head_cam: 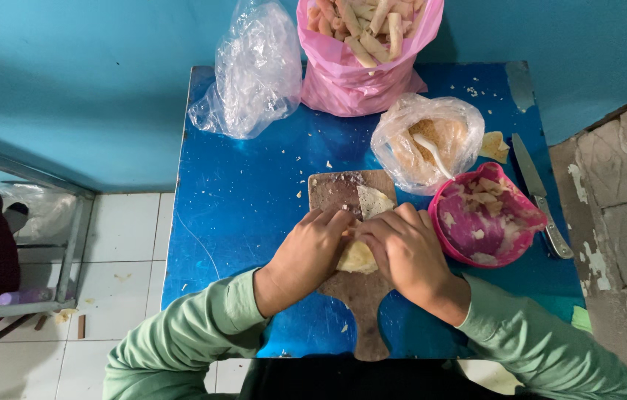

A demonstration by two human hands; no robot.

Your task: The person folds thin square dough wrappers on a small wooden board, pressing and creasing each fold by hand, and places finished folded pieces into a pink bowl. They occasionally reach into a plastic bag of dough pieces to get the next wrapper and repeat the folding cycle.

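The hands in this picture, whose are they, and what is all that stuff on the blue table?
The camera sits on a person's head and looks straight down, so you see that person's own two hands in green sleeves. The left hand and the right hand press together on a pale dough wrapper, folding or rolling it on a wooden cutting board. The board lies on a blue table. Behind it stand a pink bag of finished rolls, an empty-looking clear bag and a clear bag of brownish crumbs with a white spoon. To the right are a pink bowl with filling scraps and a knife.
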